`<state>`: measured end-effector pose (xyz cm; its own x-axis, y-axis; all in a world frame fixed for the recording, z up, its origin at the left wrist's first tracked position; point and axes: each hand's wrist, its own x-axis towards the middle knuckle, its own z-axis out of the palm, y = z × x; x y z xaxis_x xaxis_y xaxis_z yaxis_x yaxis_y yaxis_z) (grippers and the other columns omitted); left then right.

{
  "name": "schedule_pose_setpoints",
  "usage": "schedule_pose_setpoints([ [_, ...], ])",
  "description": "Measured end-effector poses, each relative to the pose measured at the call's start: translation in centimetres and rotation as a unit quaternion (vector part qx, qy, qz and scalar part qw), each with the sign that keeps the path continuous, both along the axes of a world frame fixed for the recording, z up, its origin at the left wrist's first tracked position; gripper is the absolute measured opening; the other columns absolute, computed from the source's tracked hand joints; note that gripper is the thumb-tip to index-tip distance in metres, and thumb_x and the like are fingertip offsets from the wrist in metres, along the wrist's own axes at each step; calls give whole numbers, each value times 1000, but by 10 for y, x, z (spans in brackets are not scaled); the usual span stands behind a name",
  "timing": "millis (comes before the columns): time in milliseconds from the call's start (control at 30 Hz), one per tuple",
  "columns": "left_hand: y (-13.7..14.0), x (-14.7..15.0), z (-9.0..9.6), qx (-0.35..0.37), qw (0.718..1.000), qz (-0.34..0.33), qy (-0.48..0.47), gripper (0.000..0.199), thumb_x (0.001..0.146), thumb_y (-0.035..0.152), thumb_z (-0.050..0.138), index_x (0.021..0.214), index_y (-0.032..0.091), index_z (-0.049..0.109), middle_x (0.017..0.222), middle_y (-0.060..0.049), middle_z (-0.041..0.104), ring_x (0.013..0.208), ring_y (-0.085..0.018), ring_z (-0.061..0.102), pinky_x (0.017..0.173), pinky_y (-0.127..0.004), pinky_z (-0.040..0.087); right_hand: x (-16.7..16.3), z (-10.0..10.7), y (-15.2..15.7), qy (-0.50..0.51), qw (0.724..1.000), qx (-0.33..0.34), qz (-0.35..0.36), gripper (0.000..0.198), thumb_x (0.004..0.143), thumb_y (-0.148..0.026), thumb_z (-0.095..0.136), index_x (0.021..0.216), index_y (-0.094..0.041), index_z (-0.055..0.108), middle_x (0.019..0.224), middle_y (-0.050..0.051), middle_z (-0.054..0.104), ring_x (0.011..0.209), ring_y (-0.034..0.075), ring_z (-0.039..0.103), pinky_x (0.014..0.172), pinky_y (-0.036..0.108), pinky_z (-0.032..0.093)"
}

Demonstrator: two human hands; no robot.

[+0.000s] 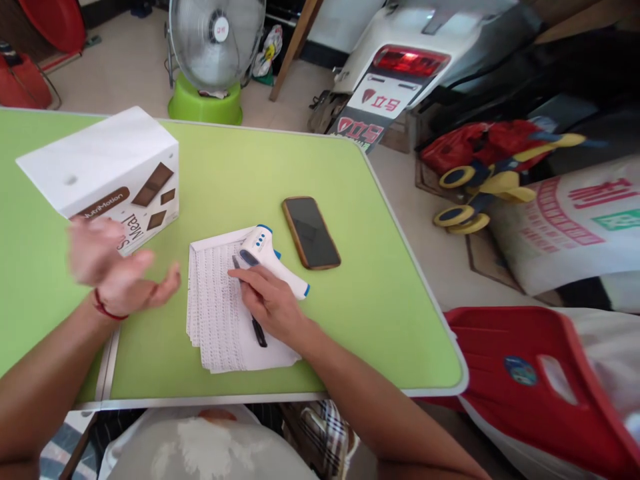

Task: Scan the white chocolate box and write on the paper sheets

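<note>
My left hand (125,267), with a red cord at its wrist, is raised over the table beside a white box (97,163) with brown chocolate pictures. It is blurred by motion, its fingers apart and nothing visible in them. My right hand (270,297) is over a stack of papers (217,313) filled with small handwritten or printed rows. A black pen (259,331) runs beneath its curled fingers, one end showing past the index finger and the other below the thumb. Just beyond that hand, a white and blue infrared thermometer (285,273) lies partly on the papers.
A dark phone in a brown case (313,233) rests on the green table (250,173). Past the far edge are a fan (219,40) on a green stool and a white scooter (400,60). A red plastic chair (520,347) is at the right.
</note>
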<state>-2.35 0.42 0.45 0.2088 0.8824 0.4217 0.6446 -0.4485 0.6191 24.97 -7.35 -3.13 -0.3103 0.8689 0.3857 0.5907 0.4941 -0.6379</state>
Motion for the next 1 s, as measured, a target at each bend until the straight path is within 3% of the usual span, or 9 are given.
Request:
schedule_pose_setpoints([
  [100, -14, 34, -8, 104, 984, -124, 75, 39, 73, 44, 70, 105, 29, 55, 121, -6, 55, 124, -36, 45, 109, -62, 23, 1, 2, 2, 100, 994, -21, 27, 31, 95, -15, 35, 116, -24, 55, 87, 5, 57, 79, 17, 58, 69, 32, 51],
  [233, -14, 52, -16, 29, 975, -190, 115, 40, 86, 48, 57, 114, 19, 53, 127, -15, 53, 129, -34, 41, 110, -56, 28, -4, -3, 3, 148, 987, -50, 35, 35, 92, -19, 44, 126, -25, 43, 96, 6, 54, 86, 18, 55, 78, 36, 50],
  [367, -8, 46, -23, -6, 967, -198, 163, 47, 83, 52, 61, 115, 19, 54, 126, -16, 54, 130, -36, 40, 110, -57, 24, -10, -7, 1, 150, 987, -51, -2, 27, 84, -33, 61, 106, -24, 47, 88, 2, 52, 78, 17, 53, 72, 34, 49],
  [467, -8, 44, -27, -18, 962, -199, 184, 50, 79, 52, 65, 115, 18, 54, 125, -16, 55, 129, -36, 41, 109, -57, 25, -13, -6, 2, 154, 986, -65, 3, 17, 86, -39, 55, 93, -23, 52, 74, -1, 51, 63, 14, 49, 61, 30, 45],
  [600, -9, 46, -27, -18, 960, -197, 196, 47, 80, 49, 65, 114, 19, 55, 126, -16, 55, 127, -35, 42, 108, -56, 26, -15, -7, 4, 177, 981, -85, -1, 26, 92, -38, 42, 97, -22, 63, 76, 3, 60, 70, 18, 56, 67, 35, 48],
  [767, -9, 46, -26, -9, 959, -203, 195, 48, 80, 49, 65, 113, 15, 54, 125, -19, 54, 123, -36, 45, 106, -56, 27, -19, -12, 4, 161, 974, -142, -75, 20, 86, -29, 52, 102, -23, 63, 80, 2, 68, 69, 16, 61, 64, 31, 51],
  [1000, -9, 46, -24, -29, 961, -206, 180, 45, 80, 49, 64, 112, 18, 54, 126, -17, 53, 119, -35, 47, 105, -56, 28, -21, -9, 6, 106, 993, -50, -15, 15, 88, -27, 54, 95, -23, 66, 80, 4, 69, 73, 17, 64, 68, 34, 53],
])
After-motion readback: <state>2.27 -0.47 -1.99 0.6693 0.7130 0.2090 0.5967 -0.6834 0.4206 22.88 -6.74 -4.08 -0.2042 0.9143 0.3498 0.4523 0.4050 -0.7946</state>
